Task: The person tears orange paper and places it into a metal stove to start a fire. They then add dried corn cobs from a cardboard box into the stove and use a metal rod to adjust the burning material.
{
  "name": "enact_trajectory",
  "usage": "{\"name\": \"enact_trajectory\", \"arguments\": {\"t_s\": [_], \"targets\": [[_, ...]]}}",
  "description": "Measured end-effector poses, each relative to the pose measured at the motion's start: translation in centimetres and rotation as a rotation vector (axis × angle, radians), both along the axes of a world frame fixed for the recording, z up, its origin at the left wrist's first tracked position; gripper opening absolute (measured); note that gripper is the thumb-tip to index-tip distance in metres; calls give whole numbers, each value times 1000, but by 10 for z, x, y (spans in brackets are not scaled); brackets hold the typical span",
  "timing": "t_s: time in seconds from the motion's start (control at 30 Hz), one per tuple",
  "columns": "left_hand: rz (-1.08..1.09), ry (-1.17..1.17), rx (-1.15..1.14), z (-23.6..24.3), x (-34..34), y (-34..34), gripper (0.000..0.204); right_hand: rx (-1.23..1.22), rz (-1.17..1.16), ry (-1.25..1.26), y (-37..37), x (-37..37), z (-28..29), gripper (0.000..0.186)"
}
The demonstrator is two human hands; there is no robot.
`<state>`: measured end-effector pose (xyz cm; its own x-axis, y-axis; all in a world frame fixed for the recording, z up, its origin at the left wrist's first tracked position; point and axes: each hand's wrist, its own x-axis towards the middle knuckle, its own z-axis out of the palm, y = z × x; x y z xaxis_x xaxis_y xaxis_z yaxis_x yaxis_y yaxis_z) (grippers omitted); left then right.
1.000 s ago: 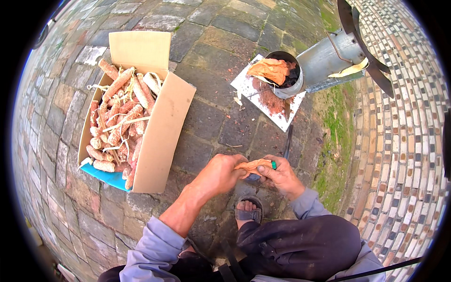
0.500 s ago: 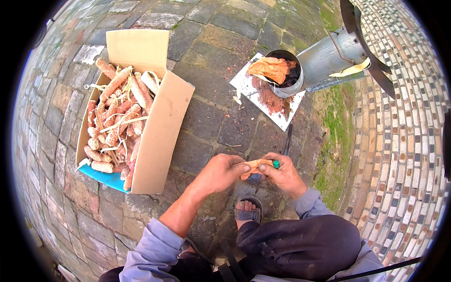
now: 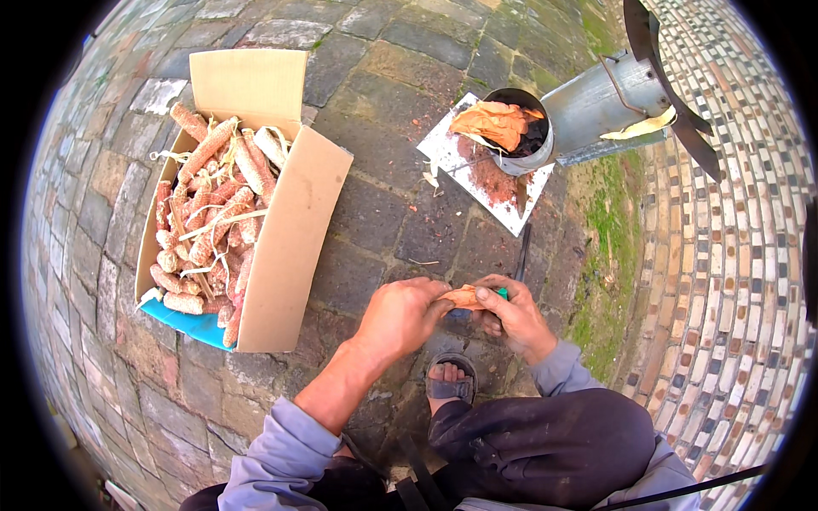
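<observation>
A small crumpled piece of orange paper (image 3: 464, 297) is stretched between my hands above my sandalled foot. My left hand (image 3: 402, 313) pinches its left end. My right hand (image 3: 516, 318) grips the other end, thumb on top. Out of the same right hand peeks a small green object (image 3: 503, 293), mostly covered by the fingers. Ahead and to the right, a larger crumpled orange paper (image 3: 492, 123) lies in the mouth of a round metal stove (image 3: 535, 158), over dark, charred-looking bits.
A cardboard box (image 3: 294, 247) full of dried corn cobs (image 3: 213, 204) stands at left. The stove rests on a white board (image 3: 443, 153) strewn with reddish-brown dust. A wide metal pipe (image 3: 588, 102) leans beside it. A thin dark rod (image 3: 523, 251) lies on the paving.
The paper between my hands has been squeezed narrower. My left fingers have curled further round its end, and my right fingers have shifted on it. The box and stove stay put.
</observation>
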<state>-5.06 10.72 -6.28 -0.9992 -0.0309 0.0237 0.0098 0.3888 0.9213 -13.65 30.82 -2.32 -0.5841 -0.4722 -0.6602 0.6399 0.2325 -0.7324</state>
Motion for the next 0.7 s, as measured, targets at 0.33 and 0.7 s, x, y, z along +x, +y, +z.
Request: {"name": "enact_trajectory", "arguments": {"t_s": [0.33,0.7], "targets": [[26,-279,344,-1,-2,0,36,34,2,124,6,-4,-6,18],[10,-464,545,-7,-3,-11,30,16,47,265,3,-2,-6,20]]}}
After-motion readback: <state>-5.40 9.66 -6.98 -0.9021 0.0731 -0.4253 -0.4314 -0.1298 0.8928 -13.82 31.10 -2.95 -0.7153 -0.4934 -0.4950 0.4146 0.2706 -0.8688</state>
